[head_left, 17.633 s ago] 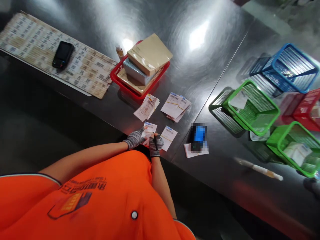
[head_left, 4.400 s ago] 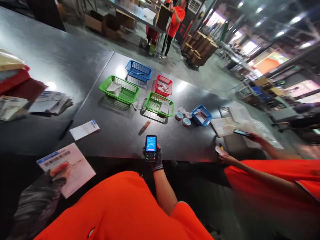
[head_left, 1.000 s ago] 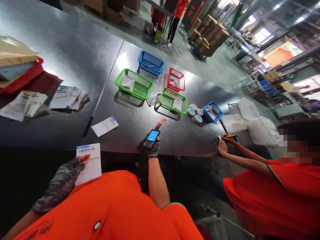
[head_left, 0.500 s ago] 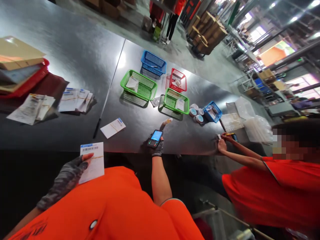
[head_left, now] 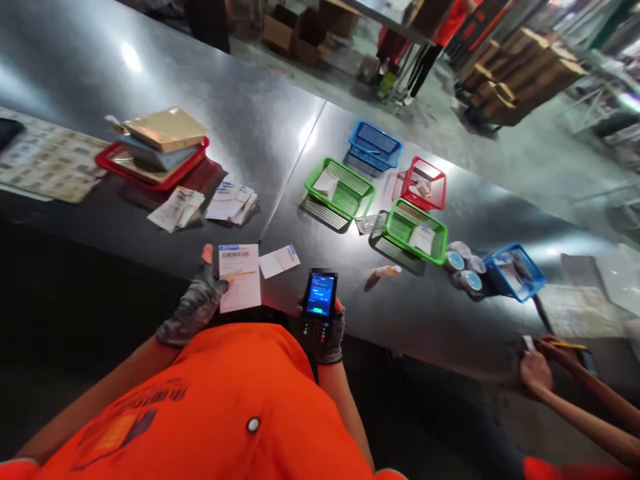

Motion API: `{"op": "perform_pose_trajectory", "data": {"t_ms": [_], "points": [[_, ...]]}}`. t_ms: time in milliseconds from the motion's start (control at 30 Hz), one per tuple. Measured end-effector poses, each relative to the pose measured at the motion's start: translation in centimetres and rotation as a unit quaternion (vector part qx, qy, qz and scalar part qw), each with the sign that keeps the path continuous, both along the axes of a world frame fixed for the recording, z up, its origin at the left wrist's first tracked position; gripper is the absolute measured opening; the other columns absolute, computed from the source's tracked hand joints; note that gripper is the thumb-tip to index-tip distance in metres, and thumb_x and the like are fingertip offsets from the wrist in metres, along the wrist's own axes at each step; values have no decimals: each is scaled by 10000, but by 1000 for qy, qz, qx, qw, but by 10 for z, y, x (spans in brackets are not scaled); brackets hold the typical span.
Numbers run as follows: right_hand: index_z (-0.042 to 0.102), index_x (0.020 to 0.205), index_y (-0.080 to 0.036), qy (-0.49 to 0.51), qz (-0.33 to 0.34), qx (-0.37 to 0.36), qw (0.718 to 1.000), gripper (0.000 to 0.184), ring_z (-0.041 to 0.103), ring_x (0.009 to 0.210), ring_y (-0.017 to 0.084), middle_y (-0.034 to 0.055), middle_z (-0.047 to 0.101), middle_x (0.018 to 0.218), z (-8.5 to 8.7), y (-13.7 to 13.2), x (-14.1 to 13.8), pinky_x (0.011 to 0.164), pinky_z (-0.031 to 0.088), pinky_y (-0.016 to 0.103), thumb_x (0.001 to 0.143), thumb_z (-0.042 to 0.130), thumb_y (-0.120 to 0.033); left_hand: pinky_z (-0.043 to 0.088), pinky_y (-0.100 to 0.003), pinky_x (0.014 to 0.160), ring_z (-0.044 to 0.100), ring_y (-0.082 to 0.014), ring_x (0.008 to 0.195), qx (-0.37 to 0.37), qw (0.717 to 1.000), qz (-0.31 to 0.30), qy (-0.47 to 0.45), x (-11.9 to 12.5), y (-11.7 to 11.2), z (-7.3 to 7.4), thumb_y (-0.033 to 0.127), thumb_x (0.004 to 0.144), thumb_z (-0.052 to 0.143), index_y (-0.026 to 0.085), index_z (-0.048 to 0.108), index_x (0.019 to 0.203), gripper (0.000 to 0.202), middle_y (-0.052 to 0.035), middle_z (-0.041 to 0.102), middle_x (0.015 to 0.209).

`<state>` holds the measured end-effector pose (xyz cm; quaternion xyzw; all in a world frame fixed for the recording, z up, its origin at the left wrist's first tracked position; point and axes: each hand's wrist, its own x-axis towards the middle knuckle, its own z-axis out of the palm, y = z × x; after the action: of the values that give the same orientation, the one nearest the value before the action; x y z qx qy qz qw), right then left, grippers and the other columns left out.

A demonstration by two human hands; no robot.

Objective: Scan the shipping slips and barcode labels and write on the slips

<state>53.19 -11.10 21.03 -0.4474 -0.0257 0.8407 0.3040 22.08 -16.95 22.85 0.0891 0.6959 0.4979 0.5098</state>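
Observation:
My left hand (head_left: 200, 303), in a grey fingerless glove, holds a white labelled packet (head_left: 240, 277) by its left side. Its thumb sticks up, and a band runs across the packet's middle. My right hand (head_left: 334, 333), gloved alike, is wrapped round a handheld scanner (head_left: 320, 300) with a lit blue screen and a keypad below. Just beyond the packet, another white packet (head_left: 280, 261) lies on the metal table (head_left: 280, 293). Banded stacks of white slips (head_left: 231, 203) and paper slips (head_left: 176, 208) rest farther left.
Green baskets (head_left: 350, 212), a blue basket (head_left: 375, 160) and a red basket (head_left: 444, 187) stand ahead. A red tray (head_left: 175, 177) holds boxes at left. Round tape rolls (head_left: 471, 281) and another blue basket (head_left: 537, 275) are at right, near a co-worker's hands (head_left: 537, 370). A small bottle (head_left: 387, 271) lies near the scanner.
My left hand has brought the packet up and right, beside the packet on the table. The scanner is now nearer my body, and its screen display differs. The view has swung left.

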Motion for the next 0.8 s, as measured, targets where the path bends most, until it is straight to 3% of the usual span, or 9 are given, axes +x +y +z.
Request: {"op": "perform_pose_trajectory", "data": {"t_ms": [100, 200, 367, 467, 600, 700, 800], "points": [[817, 1198, -182, 57, 76, -5, 995, 665, 858, 864, 251, 99, 904, 1104, 15, -6, -55, 705, 699, 345, 823, 868, -729, 729, -423, 902, 833, -295, 943, 56, 998, -11, -35, -20, 8, 9, 439, 645, 992, 144, 733, 1325, 786, -154, 882, 1170], [819, 1192, -188, 94, 119, -10, 988, 733, 852, 843, 231, 75, 906, 1084, 22, -13, -119, 715, 692, 318, 744, 954, -752, 704, -465, 992, 837, -342, 1080, 100, 992, 17, -69, -52, 4, 3, 495, 667, 1006, 195, 756, 1108, 589, -189, 881, 1263], [840, 1193, -184, 103, 196, -41, 974, 834, 841, 839, 201, 54, 907, 1099, 20, -42, -229, 706, 687, 287, 637, 1029, -776, 604, -552, 1186, 805, -358, 1170, 119, 989, 30, -78, -146, -30, -33, 489, 712, 989, 191, 759, 1121, 556, -190, 867, 1290], [851, 1137, -178, 58, 243, -41, 967, 891, 855, 906, 253, 75, 898, 1048, 20, -64, -293, 721, 701, 330, 609, 989, -883, 574, -560, 1214, 795, -359, 1192, 126, 986, 45, -98, -206, -59, -49, 469, 693, 1003, 195, 759, 1129, 571, -159, 866, 1259], [829, 984, -197, -48, 256, 49, 964, 702, 860, 944, 348, 74, 854, 860, 23, -85, -372, 785, 719, 444, 654, 987, -796, 638, -492, 1061, 812, -329, 1115, 123, 982, 79, -123, -266, -95, -51, 444, 723, 990, 214, 751, 1209, 588, -134, 867, 1259], [814, 982, -202, -104, 242, 126, 956, 549, 841, 836, 295, 47, 841, 836, 27, -91, -423, 754, 695, 388, 720, 985, -653, 652, -433, 1003, 821, -293, 1064, 119, 979, 112, -124, -296, -113, -45, 432, 722, 989, 190, 733, 1255, 639, -124, 871, 1266], [826, 1090, -191, -124, 264, 148, 945, 552, 820, 773, 245, 47, 869, 910, 30, -88, -464, 729, 669, 333, 710, 999, -551, 670, -412, 941, 822, -299, 1031, 122, 974, 147, -123, -321, -123, -44, 454, 657, 1018, 180, 741, 1162, 638, -120, 890, 1176]]}}
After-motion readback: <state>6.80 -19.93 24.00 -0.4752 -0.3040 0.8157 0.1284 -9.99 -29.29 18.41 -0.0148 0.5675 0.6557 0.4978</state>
